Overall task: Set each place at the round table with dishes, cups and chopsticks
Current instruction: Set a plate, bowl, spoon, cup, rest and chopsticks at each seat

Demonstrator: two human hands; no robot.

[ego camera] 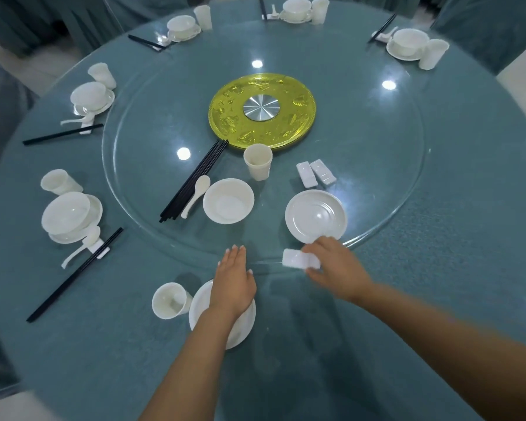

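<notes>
My right hand (336, 264) pinches a white chopstick rest (296, 259) just above the near rim of the glass turntable (407, 189). My left hand (233, 276) is flat with straight fingers over a white plate (243, 326) at the near place, a white cup (169, 300) to its left. On the turntable lie a bundle of black chopsticks (195, 180), a spoon (196, 194), a bowl (228, 200), a cup (258, 161), a plate (315, 215) and two more rests (315, 173).
Several places round the blue-clothed table (453, 268) hold bowl, plate, cup, spoon and chopsticks, as at the left setting (70, 217). A yellow disc with a metal hub (261, 109) marks the turntable's middle. Covered chairs ring the far side.
</notes>
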